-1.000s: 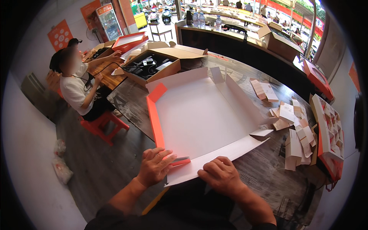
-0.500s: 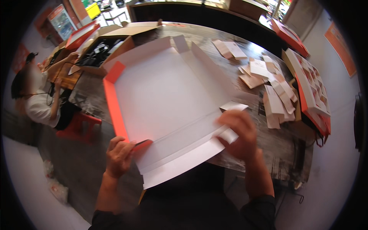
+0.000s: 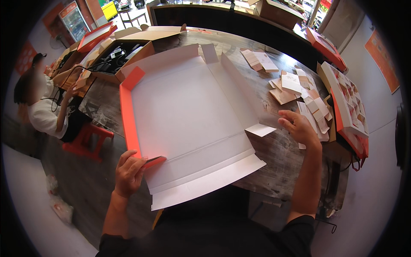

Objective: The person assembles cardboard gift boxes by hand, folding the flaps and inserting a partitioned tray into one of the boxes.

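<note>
- A large flat box blank (image 3: 188, 115), white inside with orange edges, is spread open across the dark wooden table (image 3: 282, 167); its near flap overhangs the table edge toward the person.
- The left hand (image 3: 127, 172) is closed around the blank's near left corner, where a small orange tab (image 3: 153, 161) is pinched between thumb and fingers.
- The right hand (image 3: 299, 126) is held open and slack above the table, just beside a small white side flap (image 3: 260, 129) of the blank; nothing is gripped by it, and contact with the flap cannot be made out.
- Small tan and white cardboard pieces (image 3: 295, 88) are scattered on the table to the right of the blank.
- A divided tray insert in an orange box (image 3: 349, 103) is propped at the table's right edge.
- An open brown carton (image 3: 115, 55) with dark contents is set beyond the blank's far left corner.
- Another person (image 3: 40, 107) in a white top is seated at the far left beside a red stool (image 3: 85, 139).
</note>
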`<state>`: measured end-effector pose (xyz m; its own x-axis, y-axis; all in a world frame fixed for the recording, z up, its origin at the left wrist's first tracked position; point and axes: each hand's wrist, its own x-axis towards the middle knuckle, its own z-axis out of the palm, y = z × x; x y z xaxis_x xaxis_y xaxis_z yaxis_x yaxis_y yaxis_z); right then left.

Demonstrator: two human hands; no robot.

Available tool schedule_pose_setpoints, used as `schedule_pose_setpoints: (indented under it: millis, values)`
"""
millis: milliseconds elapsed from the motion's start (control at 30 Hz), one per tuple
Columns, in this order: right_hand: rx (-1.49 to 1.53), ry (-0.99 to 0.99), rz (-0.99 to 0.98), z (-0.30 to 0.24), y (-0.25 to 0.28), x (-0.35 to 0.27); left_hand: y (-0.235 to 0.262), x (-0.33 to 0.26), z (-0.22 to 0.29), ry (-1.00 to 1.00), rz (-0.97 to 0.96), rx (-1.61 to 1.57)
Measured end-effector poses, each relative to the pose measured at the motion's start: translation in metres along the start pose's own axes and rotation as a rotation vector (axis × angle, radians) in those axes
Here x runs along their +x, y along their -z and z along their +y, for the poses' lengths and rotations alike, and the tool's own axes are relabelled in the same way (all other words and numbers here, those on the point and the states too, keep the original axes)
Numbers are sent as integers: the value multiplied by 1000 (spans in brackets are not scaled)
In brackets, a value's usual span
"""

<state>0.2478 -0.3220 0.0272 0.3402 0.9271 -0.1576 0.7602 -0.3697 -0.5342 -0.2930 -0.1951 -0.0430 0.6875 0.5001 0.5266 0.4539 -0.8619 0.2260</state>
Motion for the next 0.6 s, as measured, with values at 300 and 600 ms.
schedule_pose_setpoints:
  millis: [300, 600]
  values:
    - [-274, 283, -261, -43, -31, 47, -2, 0, 0, 4, 7, 7]
    - [-502, 269, -622, -76, -20, 32, -3, 2, 1, 4, 27, -23]
